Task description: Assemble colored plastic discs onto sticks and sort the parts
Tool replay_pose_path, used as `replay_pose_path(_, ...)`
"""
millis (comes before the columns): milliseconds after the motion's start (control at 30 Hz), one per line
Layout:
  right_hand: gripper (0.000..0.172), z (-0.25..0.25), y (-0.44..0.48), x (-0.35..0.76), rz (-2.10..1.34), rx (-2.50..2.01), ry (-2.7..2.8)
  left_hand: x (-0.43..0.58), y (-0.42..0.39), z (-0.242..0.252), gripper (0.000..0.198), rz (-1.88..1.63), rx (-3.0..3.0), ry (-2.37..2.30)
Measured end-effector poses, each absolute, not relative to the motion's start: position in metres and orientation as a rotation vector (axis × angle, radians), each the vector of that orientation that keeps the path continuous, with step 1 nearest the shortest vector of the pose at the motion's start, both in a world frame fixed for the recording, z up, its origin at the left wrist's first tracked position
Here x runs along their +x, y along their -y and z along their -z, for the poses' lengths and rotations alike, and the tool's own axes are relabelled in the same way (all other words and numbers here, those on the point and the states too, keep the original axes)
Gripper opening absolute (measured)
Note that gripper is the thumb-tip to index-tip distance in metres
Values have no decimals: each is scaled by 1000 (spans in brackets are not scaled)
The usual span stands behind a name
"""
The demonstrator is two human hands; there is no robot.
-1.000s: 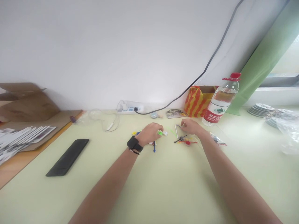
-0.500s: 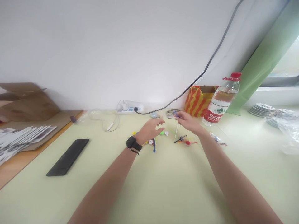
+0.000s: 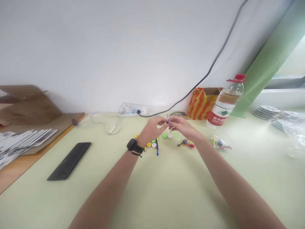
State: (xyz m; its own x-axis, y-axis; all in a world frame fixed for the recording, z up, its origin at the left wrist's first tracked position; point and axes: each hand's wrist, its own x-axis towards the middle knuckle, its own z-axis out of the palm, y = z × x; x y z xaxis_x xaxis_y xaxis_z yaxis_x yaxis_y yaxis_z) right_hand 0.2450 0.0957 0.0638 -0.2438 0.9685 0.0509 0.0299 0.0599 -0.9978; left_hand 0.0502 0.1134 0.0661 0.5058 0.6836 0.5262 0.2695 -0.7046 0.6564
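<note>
A thin blue plastic pointer (image 3: 170,129) stands nearly upright where my two hands meet above the table. My left hand (image 3: 152,128), below a black wristwatch, is closed in a pinch at its middle. From the other side my right hand (image 3: 183,126) grips the same part with thumb and fingers, so its centre is mostly hidden. Under the left hand lie small round plastic pieces in yellow, green and white (image 3: 154,145), beside a blue arrow pointer (image 3: 157,151). Black, red and yellow pointers (image 3: 183,144) lie below the right hand, with a white-green pointer (image 3: 177,135) nearer the middle.
A clear bag of pointers (image 3: 218,143) lies right of my forearm. Behind it stand a water bottle (image 3: 225,106) and a striped bag (image 3: 201,103). A power strip (image 3: 133,110) runs along the wall. At left are a black flat slab (image 3: 70,160) and stacked white cards (image 3: 26,140).
My right hand has moved left with the blue pointer to meet my left hand. The left hand's fingers have closed onto the piece.
</note>
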Motion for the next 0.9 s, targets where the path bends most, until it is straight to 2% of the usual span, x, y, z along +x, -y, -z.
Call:
replay_pose_path(267, 7, -66, -95, 252, -1271, -1073, 1665, 49, -112, -68, 12, -1007, 2184, -702)
replay_pose_path(467, 11, -63, -93, 255, -1221, -1225, 1726, 56, -110, -61, 9, -982, 2115, -668)
replay_pose_path(700, 12, -65, -93, 260, -1383, -1074, 1717, 57, -109, -60, 15, -971, 2149, -655)
replay_pose_path(800, 13, -60, -97, 264, -1169, -1301, 1757, 56, -107, -62, 12, -949, 2162, -694)
replay_pose_path(900, 23, -46, -107, 279, -765, -1705, 1801, 56, -103, -59, 12, -844, 2240, -733)
